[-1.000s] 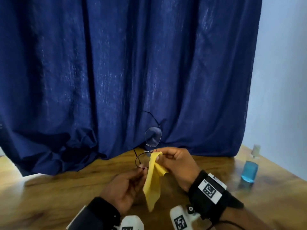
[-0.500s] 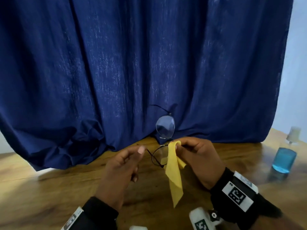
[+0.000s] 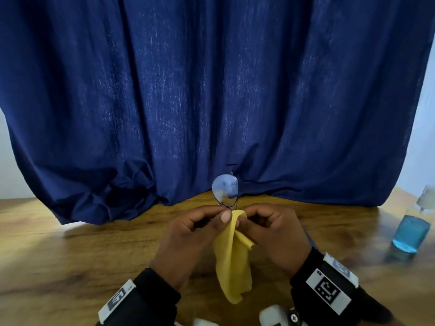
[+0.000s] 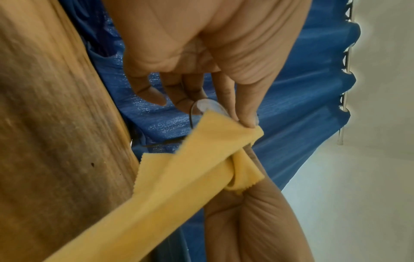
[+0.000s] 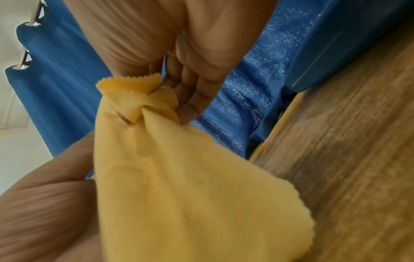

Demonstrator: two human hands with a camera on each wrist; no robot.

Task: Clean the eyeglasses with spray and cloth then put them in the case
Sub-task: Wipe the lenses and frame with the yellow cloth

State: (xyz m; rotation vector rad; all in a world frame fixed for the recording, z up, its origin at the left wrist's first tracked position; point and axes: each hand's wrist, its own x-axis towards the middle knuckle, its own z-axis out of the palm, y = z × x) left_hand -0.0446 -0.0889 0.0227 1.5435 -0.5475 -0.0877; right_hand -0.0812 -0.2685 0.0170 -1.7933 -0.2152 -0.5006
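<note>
I hold thin wire-framed eyeglasses (image 3: 225, 192) upright above the wooden table (image 3: 82, 255), one lens sticking up over my fingers. My left hand (image 3: 223, 216) pinches the lower lens (image 4: 207, 106) between thumb and fingers, the thumb also touching the cloth's top fold. A yellow cloth (image 3: 233, 260) is gripped at its top by my right hand (image 3: 242, 220) and hangs between both hands. In the right wrist view the right hand (image 5: 170, 106) bunches the cloth (image 5: 179, 177) over the frame. The rest of the frame is hidden.
A clear spray bottle (image 3: 410, 231) of blue liquid stands on the table at the far right. A dark blue curtain (image 3: 211, 90) hangs behind, its hem lying along the table's back edge.
My left hand, open beside the glasses half a second ago, has moved right and now pinches the lower lens. The right hand still holds the cloth and glasses.
</note>
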